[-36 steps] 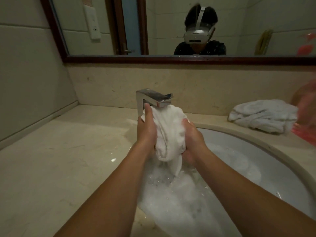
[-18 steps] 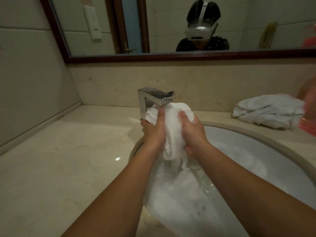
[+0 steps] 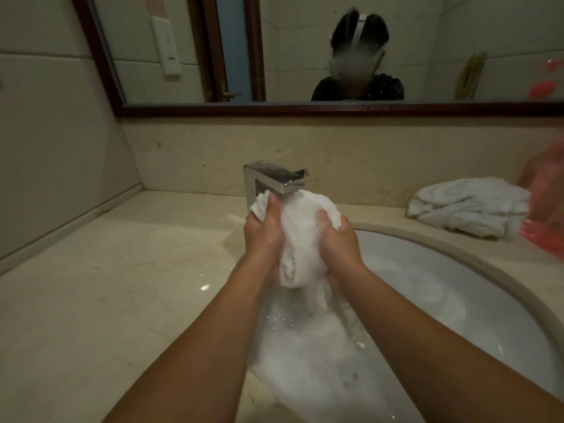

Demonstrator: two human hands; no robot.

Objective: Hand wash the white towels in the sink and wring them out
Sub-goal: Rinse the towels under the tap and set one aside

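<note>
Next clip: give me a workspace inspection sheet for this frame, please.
Surface: beige stone countertop, wet sheen near the sink.
Job's things: white towel bunched, held over the sudsy sink, just under the faucet; second towel heaped on the countertop, right.
Clutter: blurred pink object at the right edge, cannot identify.
Grippers: left hand and right hand both grip the white towel.
Cables: nothing seen.
Surroundings: wood-framed mirror, tiled wall.

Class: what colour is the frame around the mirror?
Dark reddish-brown mirror frame, clearest in the head view.
</note>
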